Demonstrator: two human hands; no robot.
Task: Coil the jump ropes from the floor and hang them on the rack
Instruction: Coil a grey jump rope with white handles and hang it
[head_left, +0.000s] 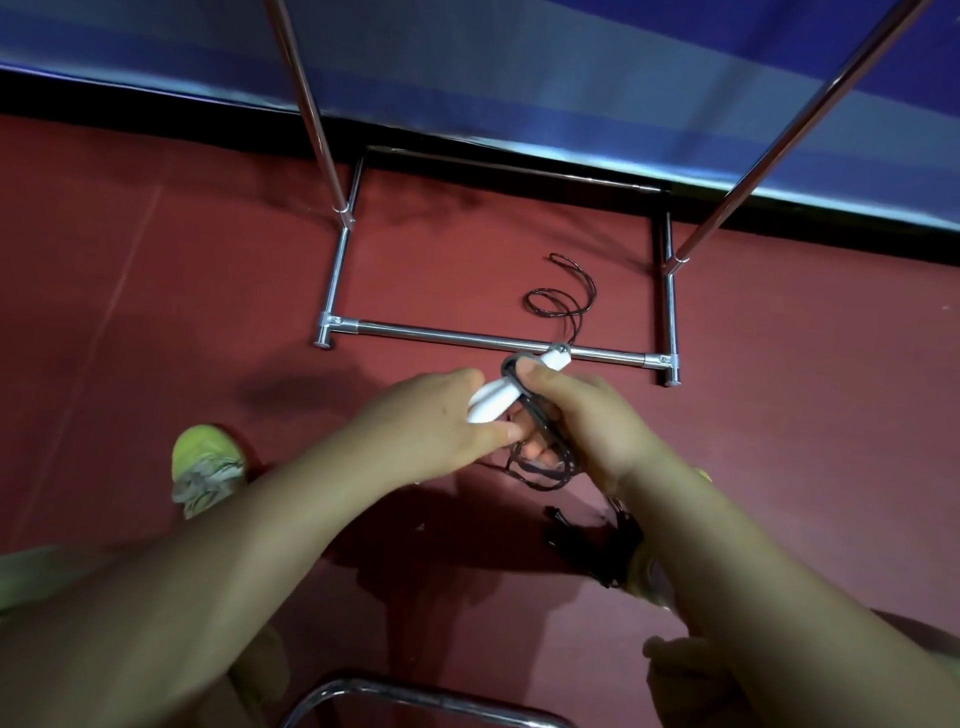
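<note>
The right hand (587, 415) is curled round a bundle of dark cord loops, thumb pressing on top where the cord wraps the white handles (511, 387) of the jump rope (540, 457). The left hand (431, 415) meets it from the other side — its fingers bend against the lower end of the handles, thumb tip touching the right hand's fingers, so both hands pinch the same bundle between them. Loose loops of the cord hang below the hands, just above the red floor (156, 291).

From the far tip of the handles the cord runs on over the near bar of the rack (488, 340) and lies in a couple of slack curls (563, 296) on the floor inside the rack's base frame. The rack's two shiny uprights rise to left and right, towards a blue wall pad behind.

Nearer the person, under the right forearm, a second dark tangle of rope (597, 545) lies on the floor. A yellow-green shoe (205, 467) stands to the left, and a curved metal tube (415, 696) — what it belongs to I cannot tell — shows at the bottom edge.
</note>
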